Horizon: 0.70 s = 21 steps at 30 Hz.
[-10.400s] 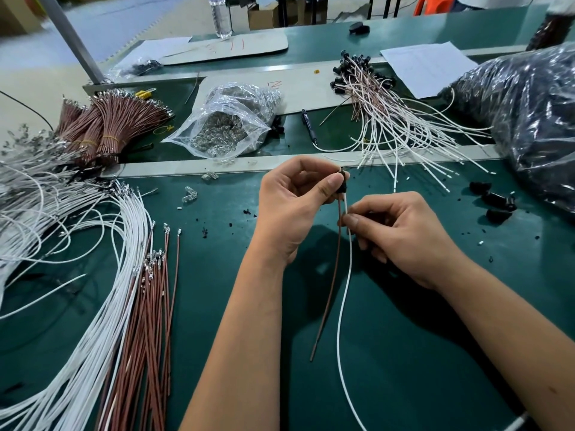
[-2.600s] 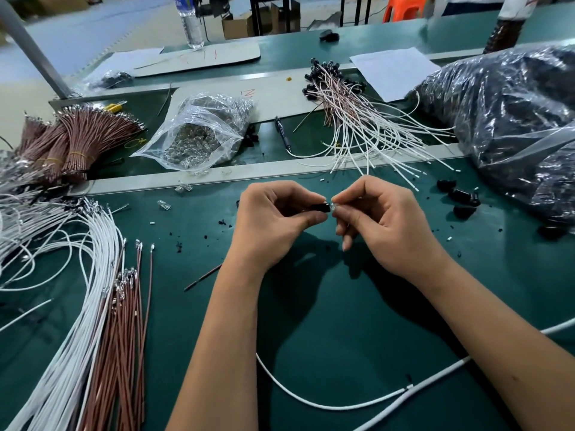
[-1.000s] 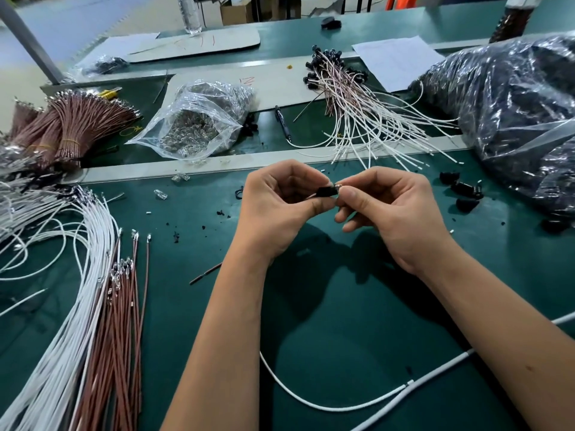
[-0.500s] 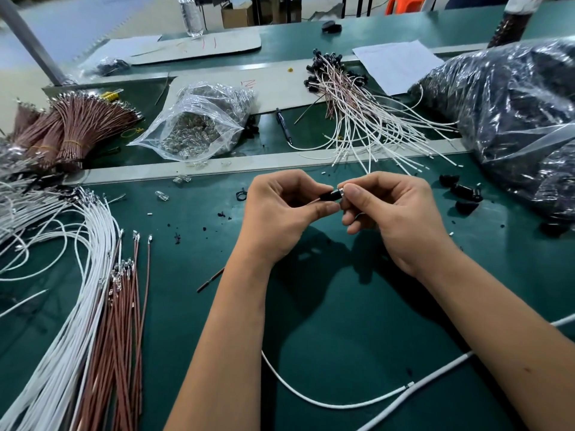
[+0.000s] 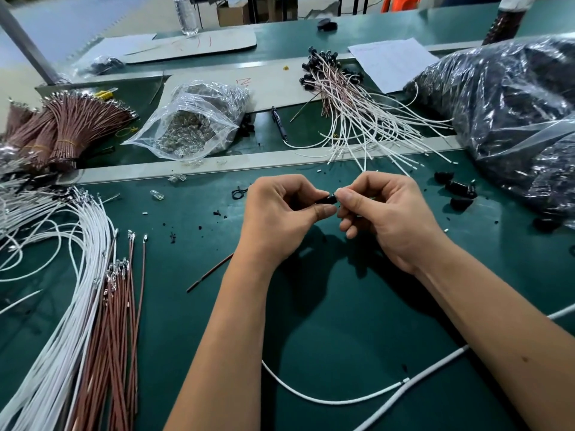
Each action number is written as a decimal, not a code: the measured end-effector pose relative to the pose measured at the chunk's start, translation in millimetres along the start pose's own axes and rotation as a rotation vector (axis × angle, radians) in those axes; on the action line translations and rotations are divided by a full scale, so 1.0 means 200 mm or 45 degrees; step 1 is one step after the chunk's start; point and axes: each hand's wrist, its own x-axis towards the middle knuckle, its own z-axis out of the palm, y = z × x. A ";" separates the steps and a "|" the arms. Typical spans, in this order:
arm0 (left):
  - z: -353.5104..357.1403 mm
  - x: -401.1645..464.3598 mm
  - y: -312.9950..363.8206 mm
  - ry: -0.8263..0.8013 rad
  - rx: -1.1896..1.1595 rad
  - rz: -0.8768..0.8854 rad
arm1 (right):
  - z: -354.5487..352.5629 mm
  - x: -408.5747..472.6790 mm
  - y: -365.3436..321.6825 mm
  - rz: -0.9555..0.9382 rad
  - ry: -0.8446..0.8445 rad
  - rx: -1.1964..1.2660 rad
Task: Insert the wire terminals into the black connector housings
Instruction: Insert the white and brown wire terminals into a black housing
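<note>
Both hands meet above the green table (image 5: 311,321), fingers curled. The left hand (image 5: 280,219) pinches a black connector housing (image 5: 326,199). The right hand (image 5: 385,213) pinches its other end. Red marks on the far cardboard (image 5: 217,85) are too blurry to read.

Small black connector housing (image 5: 326,199) horizontal, pinched between both hands

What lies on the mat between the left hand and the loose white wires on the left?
In the head view, between the left hand and the white wires: brown wires, black specks and bare green mat.
</note>
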 end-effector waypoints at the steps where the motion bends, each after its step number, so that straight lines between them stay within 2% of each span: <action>1: 0.00 0.00 0.00 0.008 0.001 -0.005 | 0.00 0.00 0.00 -0.003 0.003 -0.005; 8: 0.00 0.00 0.01 0.037 0.014 0.003 | 0.00 0.01 0.01 0.005 -0.002 -0.029; 12: 0.01 0.00 0.05 0.060 -0.051 -0.047 | 0.01 0.00 0.00 -0.114 0.015 -0.062; 14: 0.04 0.01 0.10 0.173 -0.266 -0.123 | 0.03 0.00 0.00 -0.134 -0.013 -0.062; 16: 0.08 0.05 0.17 0.300 -0.603 -0.249 | 0.06 0.00 -0.01 -0.091 -0.025 -0.097; 19: 0.12 0.18 0.27 0.332 -1.188 -0.438 | 0.09 0.01 -0.04 0.025 -0.130 -0.187; 21: 0.14 0.30 0.32 0.372 -1.346 -0.484 | 0.11 0.03 -0.07 0.119 -0.239 -0.198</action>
